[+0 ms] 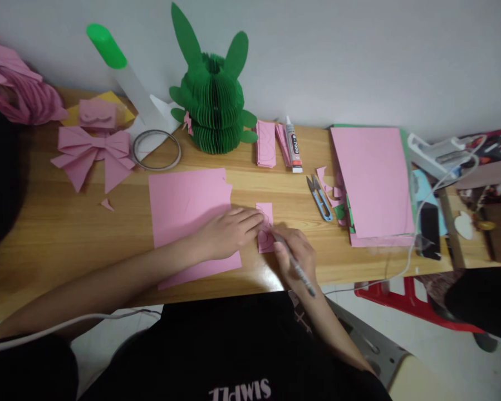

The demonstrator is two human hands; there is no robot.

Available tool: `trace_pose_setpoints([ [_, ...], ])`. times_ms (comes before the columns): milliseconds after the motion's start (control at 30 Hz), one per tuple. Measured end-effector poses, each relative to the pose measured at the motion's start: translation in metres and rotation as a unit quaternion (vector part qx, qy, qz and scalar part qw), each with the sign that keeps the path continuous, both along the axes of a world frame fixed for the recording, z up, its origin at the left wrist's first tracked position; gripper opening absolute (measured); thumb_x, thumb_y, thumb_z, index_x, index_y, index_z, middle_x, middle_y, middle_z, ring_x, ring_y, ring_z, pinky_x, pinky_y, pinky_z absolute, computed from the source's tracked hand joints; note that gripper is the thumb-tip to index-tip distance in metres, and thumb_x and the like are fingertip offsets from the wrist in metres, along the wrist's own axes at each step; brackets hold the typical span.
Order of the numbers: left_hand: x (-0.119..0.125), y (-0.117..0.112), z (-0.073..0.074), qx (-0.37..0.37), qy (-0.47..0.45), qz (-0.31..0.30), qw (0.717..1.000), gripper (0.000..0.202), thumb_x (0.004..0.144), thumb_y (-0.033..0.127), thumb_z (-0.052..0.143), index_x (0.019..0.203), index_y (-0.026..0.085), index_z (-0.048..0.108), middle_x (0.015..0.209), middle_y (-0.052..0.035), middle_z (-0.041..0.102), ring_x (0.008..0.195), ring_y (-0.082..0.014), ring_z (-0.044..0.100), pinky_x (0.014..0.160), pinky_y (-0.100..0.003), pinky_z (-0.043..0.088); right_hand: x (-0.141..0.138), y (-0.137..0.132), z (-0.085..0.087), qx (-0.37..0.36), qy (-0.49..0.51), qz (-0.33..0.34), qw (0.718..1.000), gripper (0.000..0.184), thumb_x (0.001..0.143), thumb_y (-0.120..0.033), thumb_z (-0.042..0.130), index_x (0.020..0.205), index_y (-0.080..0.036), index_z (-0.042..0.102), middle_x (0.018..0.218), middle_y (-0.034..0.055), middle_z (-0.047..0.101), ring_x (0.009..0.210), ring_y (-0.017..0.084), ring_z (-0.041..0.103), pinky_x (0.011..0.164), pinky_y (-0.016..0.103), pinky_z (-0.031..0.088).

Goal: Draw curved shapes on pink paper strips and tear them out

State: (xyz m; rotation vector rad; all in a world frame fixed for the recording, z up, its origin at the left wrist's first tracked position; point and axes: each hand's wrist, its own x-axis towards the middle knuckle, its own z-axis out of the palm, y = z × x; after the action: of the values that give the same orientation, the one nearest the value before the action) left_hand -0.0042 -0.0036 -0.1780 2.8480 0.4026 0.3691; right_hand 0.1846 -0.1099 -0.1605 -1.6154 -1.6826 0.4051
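Between the left hand (229, 231) and the right hand (297, 253), a small pink slip (265, 246) is laid flat on the bench (67, 262). The left hand is placed palm down, fingers extended and close together; nothing is grasped, and the slip appears to be steadied by the fingertips at its left edge. The right hand is closed around a grey pen (303, 276), directed at the slip; whether the tip is in contact cannot be told. Curved outlines are already marked on the slip, but their completeness cannot be judged, as part is covered by the fingers. No cut is seen along the lines.

Under the left hand, a large pink sheet (183, 200) is placed. Beyond the fingertips, a stack of pink slips (266, 145) is set; its top piece is likewise outlined and uncut. Just beside it, a glue tube (293, 149) is laid. Beyond the right hand, snips (319, 199) are left untouched near pink offcuts (326, 187). Beyond the left hand, a green honeycomb figure (217, 111) is stood upright, apparently assembled; farther left, a folded pink bow (94, 147) is placed, apparently finished.
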Motion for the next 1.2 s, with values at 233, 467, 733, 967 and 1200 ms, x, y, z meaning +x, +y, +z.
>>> trace_pose_setpoints([
  [233,-0.002,0.001,0.002,0.015,0.002,0.029,0.999,0.038,0.104,0.014,0.028,0.119,0.015,0.062,0.133,-0.0115,0.062,0.128,-0.0239,0.053,0.101,-0.038,0.044,-0.006,-0.011,-0.008,0.045,-0.160,0.030,0.986,0.035,0.085,-0.015,0.057,0.117,-0.023,0.068,0.096,0.0076,0.078,0.090,0.026,0.067,0.079,0.040,0.054],
  [467,-0.005,0.004,0.005,0.008,0.016,0.033,0.999,0.039,0.104,0.015,0.028,0.122,0.018,0.062,0.137,-0.0116,0.058,0.128,-0.0247,0.053,0.100,-0.040,0.045,-0.008,-0.006,-0.006,0.070,-0.195,0.040,0.978,0.032,0.081,-0.012,0.056,0.111,-0.020,0.067,0.088,0.0065,0.077,0.087,0.024,0.066,0.076,0.036,0.051],
  [733,-0.008,0.007,0.005,0.006,0.026,0.028,0.999,0.041,0.101,0.010,0.031,0.123,0.021,0.064,0.137,-0.0118,0.058,0.128,-0.0254,0.054,0.097,-0.041,0.048,-0.014,-0.006,-0.007,0.091,-0.209,0.020,0.973,0.032,0.082,-0.012,0.055,0.111,-0.022,0.066,0.089,0.0056,0.077,0.086,0.023,0.068,0.076,0.035,0.050],
  [967,-0.012,0.010,0.007,-0.008,0.042,0.011,0.999,0.043,0.102,0.010,0.029,0.123,0.021,0.064,0.140,-0.0114,0.057,0.131,-0.0248,0.051,0.101,-0.042,0.046,-0.017,-0.006,-0.010,0.096,-0.187,0.009,0.978,0.035,0.081,-0.010,0.055,0.113,-0.021,0.065,0.089,0.0064,0.077,0.086,0.023,0.066,0.075,0.036,0.050],
  [1200,-0.015,0.009,0.004,0.009,0.020,0.018,1.000,0.043,0.103,0.012,0.028,0.123,0.022,0.065,0.140,-0.0106,0.057,0.136,-0.0258,0.045,0.104,-0.045,0.042,-0.016,-0.001,-0.002,0.058,-0.173,-0.007,0.983,0.027,0.085,-0.014,0.054,0.106,-0.022,0.068,0.077,0.0056,0.074,0.081,0.024,0.067,0.071,0.036,0.052],
])
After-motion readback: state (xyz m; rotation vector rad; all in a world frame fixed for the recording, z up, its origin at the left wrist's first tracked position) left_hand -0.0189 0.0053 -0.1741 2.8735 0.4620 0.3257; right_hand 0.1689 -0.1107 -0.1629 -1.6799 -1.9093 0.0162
